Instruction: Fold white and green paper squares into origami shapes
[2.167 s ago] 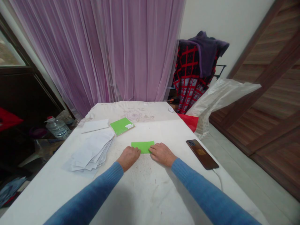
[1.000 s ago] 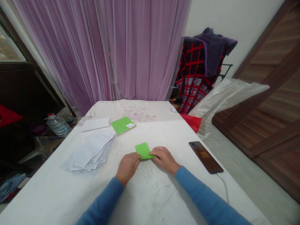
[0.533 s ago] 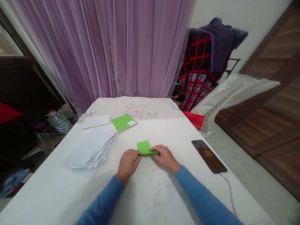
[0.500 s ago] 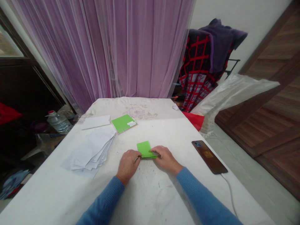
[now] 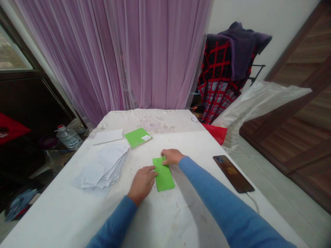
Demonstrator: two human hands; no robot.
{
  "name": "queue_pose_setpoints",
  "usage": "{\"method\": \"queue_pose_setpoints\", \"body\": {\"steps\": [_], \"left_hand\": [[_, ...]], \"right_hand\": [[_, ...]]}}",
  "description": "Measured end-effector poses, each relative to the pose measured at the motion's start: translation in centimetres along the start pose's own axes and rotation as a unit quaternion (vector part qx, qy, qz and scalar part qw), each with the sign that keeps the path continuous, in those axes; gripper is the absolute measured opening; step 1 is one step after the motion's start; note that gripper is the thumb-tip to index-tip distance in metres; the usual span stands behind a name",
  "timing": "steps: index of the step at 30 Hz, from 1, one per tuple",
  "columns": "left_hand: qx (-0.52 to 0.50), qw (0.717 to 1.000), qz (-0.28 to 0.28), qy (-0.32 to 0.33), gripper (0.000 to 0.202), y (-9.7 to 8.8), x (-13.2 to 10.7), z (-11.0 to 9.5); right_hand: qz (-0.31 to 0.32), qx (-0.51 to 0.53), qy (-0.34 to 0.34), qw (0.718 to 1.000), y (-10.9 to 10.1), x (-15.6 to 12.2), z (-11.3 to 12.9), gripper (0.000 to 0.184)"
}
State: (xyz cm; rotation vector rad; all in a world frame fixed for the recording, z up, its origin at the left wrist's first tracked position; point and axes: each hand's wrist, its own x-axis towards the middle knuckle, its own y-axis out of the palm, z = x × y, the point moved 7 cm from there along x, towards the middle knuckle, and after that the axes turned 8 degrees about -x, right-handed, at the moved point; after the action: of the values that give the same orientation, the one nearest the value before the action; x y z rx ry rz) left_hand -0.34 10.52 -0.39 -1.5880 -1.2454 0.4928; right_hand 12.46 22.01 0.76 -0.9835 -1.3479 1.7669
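On the surface (image 5: 59, 210), centre: green paper strip (image 5: 163, 177), lying flat, long axis toward the wearer.
Left hand (image 5: 142, 184): open, fingertips at the strip's left edge, no clamp.
Right hand (image 5: 172, 156): open, fingers resting on the strip's far end.
Hand spacing: apart, no shared grip.
Step, as judged: flat positioning of the strip.
Next move, as judged: calls for steady pressure on the strip.
Nearby: white paper stack (image 5: 103, 167), left; smartphone (image 5: 232, 174), right.

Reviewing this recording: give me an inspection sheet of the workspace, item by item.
Surface: white-covered table, scuffed and lightly stained.
Job's things: green paper, flat on the table.
Clutter: white paper stack; green packet; phone, face down.
Hands: left hand at the paper's left edge; right hand with fingers on its top end.
Cables: white cable running from the phone.
Surroundings: lilac curtain; water bottle; red bag.
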Motion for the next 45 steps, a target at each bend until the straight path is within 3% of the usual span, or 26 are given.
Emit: {"method": "queue_pose_setpoints", "body": {"steps": [5,11,16,20,23,27,31,34,36,40,43,45], "left_hand": [[0.0,1.0,0.001,0.002,0.033,0.1,-0.2,0.2],[-0.012,1.0,-0.021,0.008,0.031,-0.1,-0.3,0.4],[0.019,1.0,-0.023,0.01,0.036,-1.0,0.5,0.4],[0.046,0.996,0.026,0.071,0.038,-1.1,1.4,-0.6],[0.05,0.993,0.028,0.102,0.028,-1.1,1.9,-1.0],[0.027,0.996,0.01,0.086,0.02,-0.9,2.0,-0.7],[-0.011,0.999,-0.017,0.029,0.019,-0.8,1.6,-0.1],[-0.043,0.999,-0.03,-0.002,0.02,-0.6,1.2,0.2],[-0.053,0.998,-0.035,-0.013,0.02,-0.6,1.0,0.3],[-0.054,0.998,-0.032,-0.028,0.017,-0.5,0.9,0.4],[-0.057,0.996,-0.03,-0.068,0.014,-0.7,1.1,0.8],[-0.064,0.992,-0.029,-0.104,0.012,-0.9,1.5,1.1]], "right_hand": [[0.04,0.029,-0.003,0.999,0.2,1.2,0.0,0.018],[0.019,0.136,-0.002,0.991,0.4,0.7,-0.5,0.008],[-0.007,0.246,0.02,0.969,1.0,0.6,-1.8,0.013],[-0.005,0.305,0.032,0.952,1.7,0.5,-2.6,0.021],[-0.005,0.321,0.038,0.946,2.0,0.4,-2.9,0.022],[-0.048,0.314,0.04,0.947,1.3,-0.1,-3.4,0.025],[-0.121,0.289,0.033,0.949,0.4,-3.1,-4.0,0.035],[-0.126,0.243,-0.074,0.959,1.4,-6.6,-2.6,0.045],[-0.133,0.19,-0.101,0.968,2.7,-8.5,-1.8,0.048],[-0.203,0.115,-0.035,0.972,4.1,-9.8,-1.1,0.035],[-0.242,0.113,0.011,0.964,3.7,-9.2,-0.7,0.012],[-0.246,0.115,0.049,0.961,3.3,-8.5,-0.8,0.013]]}}
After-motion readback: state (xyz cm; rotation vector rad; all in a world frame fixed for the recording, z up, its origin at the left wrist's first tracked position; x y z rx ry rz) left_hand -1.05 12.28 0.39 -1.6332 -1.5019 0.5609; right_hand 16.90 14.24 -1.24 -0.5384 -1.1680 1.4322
